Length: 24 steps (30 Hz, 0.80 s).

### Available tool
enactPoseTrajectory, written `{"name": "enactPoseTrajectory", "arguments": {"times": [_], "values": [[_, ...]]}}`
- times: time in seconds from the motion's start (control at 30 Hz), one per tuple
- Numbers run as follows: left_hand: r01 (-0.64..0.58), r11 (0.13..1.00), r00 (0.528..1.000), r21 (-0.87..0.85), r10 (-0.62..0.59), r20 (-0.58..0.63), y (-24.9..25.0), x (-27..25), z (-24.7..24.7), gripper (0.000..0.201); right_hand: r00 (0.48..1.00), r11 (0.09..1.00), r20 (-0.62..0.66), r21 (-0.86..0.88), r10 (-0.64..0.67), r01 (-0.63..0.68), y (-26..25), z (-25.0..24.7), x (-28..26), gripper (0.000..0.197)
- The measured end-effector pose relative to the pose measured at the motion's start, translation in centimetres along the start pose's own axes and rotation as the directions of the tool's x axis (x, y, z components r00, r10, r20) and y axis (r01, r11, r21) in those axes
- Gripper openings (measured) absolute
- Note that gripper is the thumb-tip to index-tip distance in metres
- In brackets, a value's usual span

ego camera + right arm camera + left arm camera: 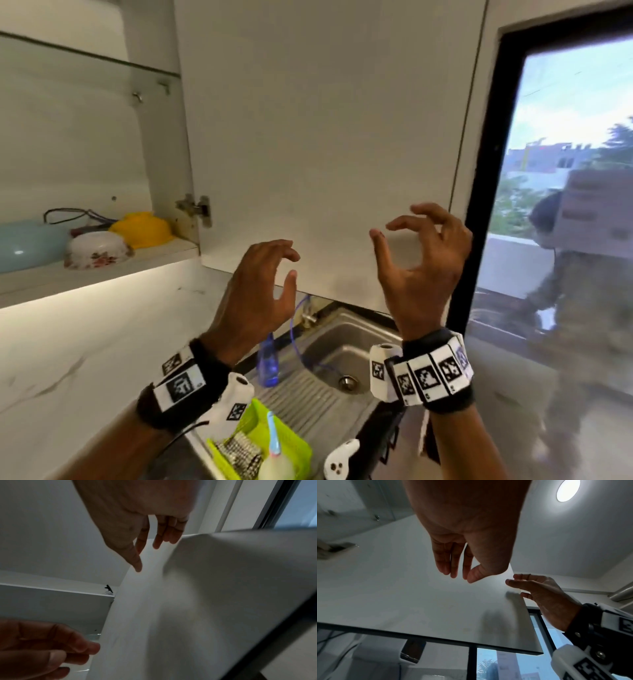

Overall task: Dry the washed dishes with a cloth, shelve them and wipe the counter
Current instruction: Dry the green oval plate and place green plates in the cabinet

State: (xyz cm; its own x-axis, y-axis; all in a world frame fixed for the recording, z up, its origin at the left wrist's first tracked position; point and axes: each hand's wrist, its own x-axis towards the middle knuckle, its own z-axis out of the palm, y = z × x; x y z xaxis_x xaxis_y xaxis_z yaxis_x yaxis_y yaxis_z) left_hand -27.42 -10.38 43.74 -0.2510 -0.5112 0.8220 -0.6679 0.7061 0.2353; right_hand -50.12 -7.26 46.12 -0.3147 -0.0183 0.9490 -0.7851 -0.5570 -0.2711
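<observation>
- Dishes: floral bowl (pixel 98 249) and blue bowl (pixel 32 245) sit shelved, left of our hands.
- Left hand (pixel 255 301), right hand (pixel 419 270): both empty, fingers loosely curled, before the open cabinet door (pixel 318 137).
- We judge shelving done; next, close the door, then wipe.

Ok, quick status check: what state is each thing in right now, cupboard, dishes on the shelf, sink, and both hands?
Cupboard door: swung open, untouched.
Floral bowl: upside down on the lower shelf.
Yellow bowl: upside down behind it.
Pale blue dish: on the same shelf, at left.
Sink: basin holds no dishes.
Green basket: on the drainboard, holding a grater.
Left hand: raised, holding nothing.
Right hand: raised, holding nothing.
</observation>
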Motion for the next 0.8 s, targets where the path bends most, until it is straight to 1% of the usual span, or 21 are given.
{"name": "enactPoseTrajectory", "arguments": {"times": [0.07,0.1,0.13,0.17,0.2,0.23,0.27,0.33,0.43,0.5,0.63,0.73,0.8], "values": [[-0.025,0.999,1.0,-0.026,0.025,0.012,1.5,0.6,1.6,0.025,0.999,0.997,-0.019,-0.063,0.045,-0.046,1.8,-1.4,0.4,0.033],[-0.028,0.999,0.999,-0.036,0.028,0.02,2.0,0.7,2.2,0.025,0.996,0.995,-0.018,-0.048,0.092,-0.093,2.6,-1.8,0.5,0.042],[-0.026,0.999,0.999,-0.042,0.028,0.028,2.5,0.8,2.8,0.025,0.989,0.989,0.0,0.006,0.151,-0.151,3.2,-2.2,0.5,0.05],[-0.023,0.999,0.999,-0.044,0.025,0.034,2.8,0.9,3.3,0.026,0.974,0.97,0.04,0.09,0.223,-0.226,3.5,-2.3,0.4,0.053],[-0.022,0.999,0.999,-0.047,0.023,0.037,3.0,0.9,3.8,0.027,0.952,0.939,0.103,0.165,0.288,-0.302,3.5,-2.3,0.2,0.051],[-0.022,0.998,0.999,-0.053,0.024,0.038,3.2,1.0,4.1,0.029,0.935,0.917,0.16,0.203,0.315,-0.344,3.5,-2.3,-0.1,0.044],[-0.02,0.998,0.999,-0.058,0.022,0.036,3.3,1.0,4.4,0.031,0.933,0.915,0.18,0.21,0.311,-0.345,3.3,-2.2,-0.4,0.039],[-0.009,0.998,0.999,-0.067,0.012,0.043,3.5,1.0,4.6,0.04,0.942,0.92,0.155,0.215,0.298,-0.327,3.2,-2.1,-0.9,0.035],[-0.024,0.999,0.995,-0.041,0.027,0.092,3.9,0.4,4.6,0.064,0.945,0.907,0.124,0.264,0.304,-0.327,2.7,-2.7,-1.3,0.033],[-0.035,0.999,0.993,-0.039,0.039,0.108,4.5,-0.3,4.4,0.08,0.947,0.886,0.136,0.335,0.292,-0.321,1.9,-3.4,-1.6,0.034],[-0.042,0.997,0.997,-0.071,0.046,0.055,6.1,-2.2,3.1,0.106,0.962,0.837,0.179,0.478,0.205,-0.267,-0.6,-5.4,-2.5,0.039],[-0.035,0.994,0.999,-0.104,0.038,0.027,7.3,-4.5,1.1,0.115,0.961,0.769,0.239,0.585,0.14,-0.258,-3.5,-6.6,-3.3,0.042],[-0.057,0.992,0.997,-0.116,0.062,0.038,7.5,-6.1,-1.5,0.114,0.964,0.717,0.252,0.656,0.084,-0.234,-6.1,-7.1,-3.8,0.042]]}}
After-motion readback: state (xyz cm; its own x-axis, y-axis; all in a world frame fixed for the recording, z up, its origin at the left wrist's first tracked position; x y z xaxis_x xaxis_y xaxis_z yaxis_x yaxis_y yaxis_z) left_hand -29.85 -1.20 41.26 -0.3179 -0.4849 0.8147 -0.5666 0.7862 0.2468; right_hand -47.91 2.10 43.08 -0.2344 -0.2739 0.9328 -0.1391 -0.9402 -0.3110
